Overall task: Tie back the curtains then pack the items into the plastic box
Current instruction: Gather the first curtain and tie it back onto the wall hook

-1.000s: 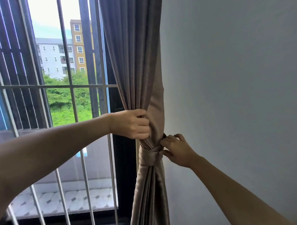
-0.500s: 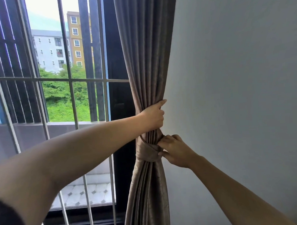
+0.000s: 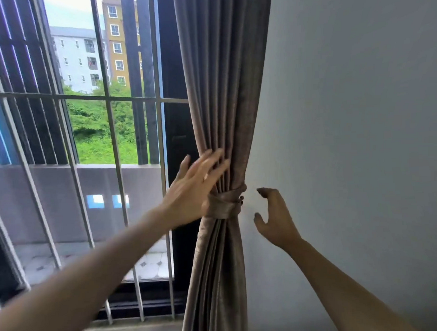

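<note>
Both hands have let go of the curtain (image 3: 219, 102) since half a second ago, when the left hand was clenched round the folds just above the tie and the right hand was pinching the tie itself. Now the left hand (image 3: 196, 188) is spread, fingers (image 3: 213, 158) fanned out and blurred, lying against or just in front of the folds above the tie; I cannot tell whether they touch. Its grip is loose and holds nothing. The right hand (image 3: 275, 218) hangs just beside the tie (image 3: 225, 202) on the wall (image 3: 356, 134) side, apart from it, fingers curled but empty. The curtain hangs gathered beside the window bars (image 3: 110, 125), cinched at the middle by the tie.
</note>
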`<move>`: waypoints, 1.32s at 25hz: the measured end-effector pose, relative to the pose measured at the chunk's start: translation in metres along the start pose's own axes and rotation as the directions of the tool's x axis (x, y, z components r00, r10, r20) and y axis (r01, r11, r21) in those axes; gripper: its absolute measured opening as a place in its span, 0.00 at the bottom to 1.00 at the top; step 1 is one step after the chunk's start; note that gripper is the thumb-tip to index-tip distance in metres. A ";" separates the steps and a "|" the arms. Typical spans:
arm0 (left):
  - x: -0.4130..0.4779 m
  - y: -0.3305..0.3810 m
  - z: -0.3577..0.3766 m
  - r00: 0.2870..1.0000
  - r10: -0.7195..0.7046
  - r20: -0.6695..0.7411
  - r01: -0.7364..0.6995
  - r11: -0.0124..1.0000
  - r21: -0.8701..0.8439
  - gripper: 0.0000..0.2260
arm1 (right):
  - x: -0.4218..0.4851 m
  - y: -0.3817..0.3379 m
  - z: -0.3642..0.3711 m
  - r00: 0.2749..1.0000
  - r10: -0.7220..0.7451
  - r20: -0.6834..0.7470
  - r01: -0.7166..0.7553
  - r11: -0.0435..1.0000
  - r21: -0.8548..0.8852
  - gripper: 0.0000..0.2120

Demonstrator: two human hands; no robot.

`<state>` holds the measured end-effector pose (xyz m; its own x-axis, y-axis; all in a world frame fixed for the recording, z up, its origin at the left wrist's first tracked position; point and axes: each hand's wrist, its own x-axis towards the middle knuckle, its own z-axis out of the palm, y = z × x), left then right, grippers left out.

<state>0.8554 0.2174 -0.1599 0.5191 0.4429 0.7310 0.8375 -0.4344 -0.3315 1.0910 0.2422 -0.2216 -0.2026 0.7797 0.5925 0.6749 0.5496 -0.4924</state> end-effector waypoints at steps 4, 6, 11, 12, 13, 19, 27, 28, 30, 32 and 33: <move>-0.087 0.046 0.038 0.658 -0.606 0.447 0.735 0.388 -0.556 0.32 | -0.018 0.009 0.033 0.895 0.235 0.378 -0.284 0.956 0.077 0.42; -0.092 0.061 0.056 0.595 -0.494 0.634 0.801 0.294 -0.522 0.31 | -0.014 0.000 0.045 0.850 0.267 0.455 -0.388 0.900 0.196 0.45; -0.073 0.059 0.080 0.618 -0.415 0.668 0.781 0.226 -0.583 0.25 | -0.001 0.001 0.065 0.833 0.329 0.444 -0.503 0.785 0.361 0.40; -0.069 0.057 0.083 0.600 -0.405 0.690 0.797 0.218 -0.564 0.24 | -0.002 0.003 0.067 0.840 0.344 0.419 -0.498 0.795 0.347 0.38; -0.064 0.055 0.085 0.581 -0.383 0.718 0.811 0.198 -0.551 0.24 | -0.004 0.005 0.068 0.852 0.349 0.390 -0.481 0.817 0.319 0.35; -0.053 0.050 0.109 0.592 -0.251 0.766 0.805 0.153 -0.573 0.25 | -0.018 0.014 0.084 0.915 0.362 0.179 -0.404 0.825 0.396 0.31; -0.066 0.032 0.104 0.563 -0.235 0.792 0.811 0.341 -0.475 0.24 | -0.023 0.021 0.088 0.921 0.349 0.174 -0.390 0.836 0.385 0.32; -0.072 0.036 0.099 0.576 -0.242 0.781 0.791 0.404 -0.459 0.26 | -0.026 0.025 0.083 0.928 0.339 0.153 -0.371 0.864 0.340 0.35; -0.082 0.047 0.097 0.607 -0.302 0.735 0.755 0.509 -0.414 0.31 | -0.034 0.026 0.080 0.953 0.297 0.055 -0.302 0.926 0.227 0.39; -0.086 0.060 0.103 0.612 -0.401 0.682 0.758 0.542 -0.362 0.31 | -0.042 0.019 0.083 0.971 0.238 0.021 -0.239 0.963 0.129 0.36; -0.085 0.067 0.107 0.596 -0.435 0.675 0.779 0.518 -0.355 0.29 | -0.043 0.015 0.084 0.963 0.260 0.072 -0.268 0.953 0.145 0.34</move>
<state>0.8853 0.2345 -0.3083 0.0605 0.9822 0.1778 0.7772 -0.1581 0.6090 1.0504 0.2421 -0.3078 -0.0709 0.9151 0.3968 0.5944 0.3582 -0.7200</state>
